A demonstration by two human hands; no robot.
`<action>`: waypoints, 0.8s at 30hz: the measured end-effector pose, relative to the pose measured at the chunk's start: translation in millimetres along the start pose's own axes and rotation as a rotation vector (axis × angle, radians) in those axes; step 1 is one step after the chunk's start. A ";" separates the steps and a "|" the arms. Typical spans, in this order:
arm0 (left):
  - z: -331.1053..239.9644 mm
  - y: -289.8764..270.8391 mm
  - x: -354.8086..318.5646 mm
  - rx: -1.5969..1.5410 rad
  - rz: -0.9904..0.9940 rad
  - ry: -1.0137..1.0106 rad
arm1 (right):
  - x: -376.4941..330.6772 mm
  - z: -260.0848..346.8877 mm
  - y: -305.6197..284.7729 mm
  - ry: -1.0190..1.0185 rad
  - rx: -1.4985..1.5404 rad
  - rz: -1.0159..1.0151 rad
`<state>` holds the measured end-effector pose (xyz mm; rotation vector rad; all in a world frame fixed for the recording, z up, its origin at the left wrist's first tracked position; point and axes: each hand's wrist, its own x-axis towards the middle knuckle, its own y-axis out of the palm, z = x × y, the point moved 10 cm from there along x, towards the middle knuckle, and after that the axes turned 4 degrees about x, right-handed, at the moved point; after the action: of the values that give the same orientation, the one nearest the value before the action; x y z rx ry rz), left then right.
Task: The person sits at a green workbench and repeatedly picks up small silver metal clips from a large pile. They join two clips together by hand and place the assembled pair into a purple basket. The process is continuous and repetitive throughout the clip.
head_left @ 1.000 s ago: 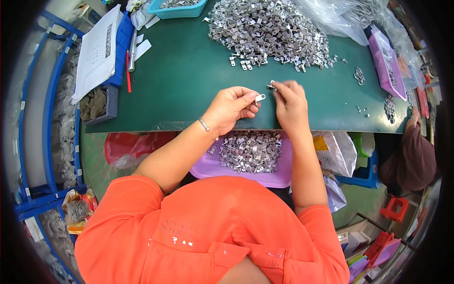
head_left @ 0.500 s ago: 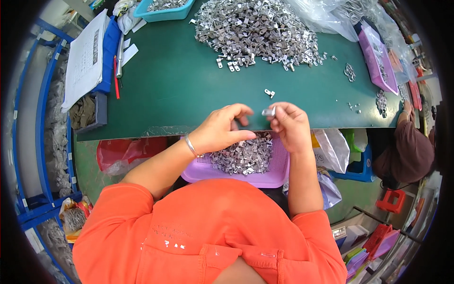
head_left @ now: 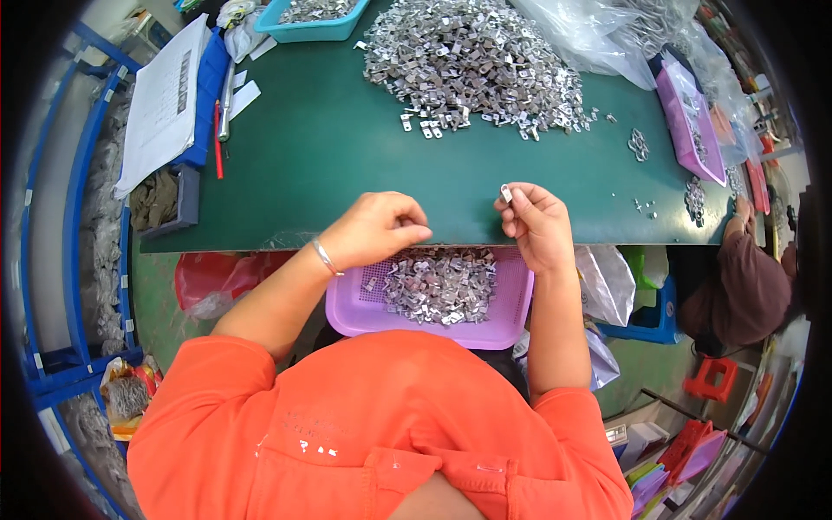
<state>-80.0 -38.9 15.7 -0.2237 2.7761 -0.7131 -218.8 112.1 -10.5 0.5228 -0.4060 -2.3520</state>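
Between the thumb and fingers of my right hand (head_left: 539,224) is a small silver metal bracket (head_left: 507,194) with a hole in it, held up over the front edge of the green table (head_left: 312,165). To its left, my left hand (head_left: 377,230) is closed above the same edge, fingertips curled near the thumb; whatever it may hold is hidden. Below both hands, a purple plastic basket (head_left: 347,316) sits at my lap, holding many similar brackets (head_left: 442,286). A large heap of these brackets (head_left: 472,65) covers the far middle of the table.
At the left are a blue tray with papers (head_left: 160,113), a red pen (head_left: 217,143) and a grey bin (head_left: 186,204). A turquoise basket (head_left: 316,31) stands far left. Right are a pink basket (head_left: 706,160), metal rings (head_left: 638,145) and another person's sleeve (head_left: 737,295).
The loose brackets lying in front of my right hand are gone from the table. My left hand has moved left, away from the right, and its fingers have curled in. The bracket in my right hand has turned upright.
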 end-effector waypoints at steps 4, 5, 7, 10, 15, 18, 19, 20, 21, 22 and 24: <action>-1.9 -30.0 1.7 0.136 -0.183 0.087 | -16.9 -0.4 11.5 0.088 -0.370 0.243; -8.7 -43.4 6.9 0.210 -0.290 0.172 | -18.6 -1.7 17.3 0.095 -0.570 0.333; -14.0 -65.9 24.8 0.363 -0.513 0.339 | 1.3 23.5 32.4 -0.221 -0.911 0.307; -13.7 -96.8 73.0 0.539 -0.747 0.317 | 47.1 53.2 98.6 -0.767 -1.115 0.273; 7.6 -82.7 97.9 0.482 -0.733 0.273 | 86.6 21.4 128.2 -1.036 -1.370 0.260; -3.7 -45.9 63.0 0.471 -0.633 0.395 | 59.4 16.6 108.5 -0.973 -1.261 0.348; -11.3 -35.2 51.8 0.423 -0.581 0.404 | 44.8 15.5 99.5 -0.945 -1.262 0.337; -16.0 -25.5 41.6 0.413 -0.555 0.419 | 30.7 16.1 93.9 -0.922 -1.262 0.332; -19.9 -16.7 32.6 0.402 -0.530 0.433 | 18.8 17.5 89.7 -0.897 -1.262 0.327; -23.9 -9.7 25.3 0.389 -0.506 0.446 | 9.6 17.6 85.6 -0.836 -1.227 0.341; -26.7 -8.1 13.8 0.255 -0.466 0.459 | -6.1 22.2 72.8 -0.779 -1.125 0.337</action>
<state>-100.3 -36.9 39.2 -0.7557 3.0355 -1.3727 -184.6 67.3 41.0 -0.9196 0.4825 -1.9518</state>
